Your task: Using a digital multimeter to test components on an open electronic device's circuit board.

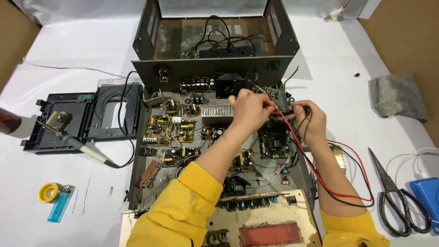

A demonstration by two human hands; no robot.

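From my remote seat, my left hand [249,107] pinches the red probe [274,110] at the circuit board [274,139] inside the open chassis [183,137]; my right hand [311,121] pinches the black probe [297,110]. I judge a slipped tip could bridge neighbouring contacts, or the trailing leads [338,183] could snag.

Matt dark metal chassis [215,71] (perforated), fuzzy grey cloth [397,96], glossy steel scissors [393,192]

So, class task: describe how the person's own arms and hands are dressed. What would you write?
Both arms wear bright yellow long sleeves with ribbed cuffs, pushed up partway along the forearms. The left hand and right hand are bare: no gloves, and no rings or watch can be seen.
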